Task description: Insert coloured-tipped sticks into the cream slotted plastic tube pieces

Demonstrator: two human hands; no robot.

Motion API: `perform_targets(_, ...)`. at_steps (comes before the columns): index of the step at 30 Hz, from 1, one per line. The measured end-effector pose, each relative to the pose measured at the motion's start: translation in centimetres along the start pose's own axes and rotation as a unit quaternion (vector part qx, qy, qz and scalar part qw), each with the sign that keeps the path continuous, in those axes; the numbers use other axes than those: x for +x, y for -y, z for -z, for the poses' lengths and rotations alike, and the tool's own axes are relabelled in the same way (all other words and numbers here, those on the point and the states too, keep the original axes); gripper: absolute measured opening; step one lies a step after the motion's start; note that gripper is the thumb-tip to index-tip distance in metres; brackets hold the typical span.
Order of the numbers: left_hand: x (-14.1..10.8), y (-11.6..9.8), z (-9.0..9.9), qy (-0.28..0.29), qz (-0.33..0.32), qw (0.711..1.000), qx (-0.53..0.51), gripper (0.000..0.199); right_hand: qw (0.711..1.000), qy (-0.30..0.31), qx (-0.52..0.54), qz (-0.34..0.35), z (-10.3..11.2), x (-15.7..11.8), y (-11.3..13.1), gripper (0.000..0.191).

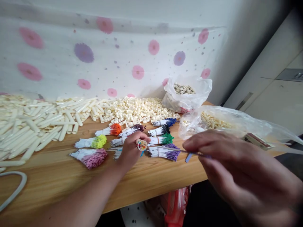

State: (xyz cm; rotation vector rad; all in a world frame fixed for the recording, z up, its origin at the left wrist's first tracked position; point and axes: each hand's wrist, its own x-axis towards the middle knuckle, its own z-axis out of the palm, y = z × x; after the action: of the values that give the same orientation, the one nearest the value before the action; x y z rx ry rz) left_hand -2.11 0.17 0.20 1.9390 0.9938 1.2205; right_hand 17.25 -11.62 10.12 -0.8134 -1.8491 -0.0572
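My left hand (131,150) is wrapped round a cream tube (142,145) whose open end faces me, with several coloured tips inside it. Pinched between the fingers of my right hand (227,160) is a thin stick (175,149) with a purple end, pointing left toward the tube. Bundles of white sticks lie around my left hand: purple (174,152), green (167,138), black (164,129), dark blue (169,121), orange (115,129), yellow (100,141) and pink (96,158). A light blue bundle is partly hidden by my left hand.
Long cream tubes (30,126) cover the table's left, beside a heap of small cream parts (139,108). Two plastic bags (187,97) with parts stand at the back right. A white cord (20,189) lies front left. Something red (176,206) is below the table edge.
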Motion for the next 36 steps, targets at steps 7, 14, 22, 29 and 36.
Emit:
perform_targets(7, 0.1, 0.2, 0.0, 0.019, -0.047, 0.999, 0.007, 0.018, 0.993, 0.095, -0.047, 0.056, -1.1, 0.7, 1.2, 0.014)
perform_targets(14, 0.2, 0.7, 0.0, 0.037, -0.077, 0.996, -0.002, 0.020, 0.992, 0.081, -0.038, 0.084, -2.5, 0.4, 0.4, 0.014)
perform_targets(22, 0.1, 0.6, -0.2, 0.030, -0.083, 0.996, -0.003, 0.018, 0.993, 0.072, -0.046, 0.085, -2.2, 0.1, 0.5, 0.010)
perform_targets(29, 0.2, 0.1, -0.1, 0.029, -0.085, 0.995, 0.037, 0.020, 0.993, 0.049, -0.027, 0.100, -4.1, -0.2, -0.7, 0.014)
perform_targets(36, 0.3, 0.8, -0.2, 0.005, -0.103, 0.993, 0.052, 0.018, 0.993, 0.023, -0.057, 0.096, -4.5, -0.7, -0.6, 0.016)
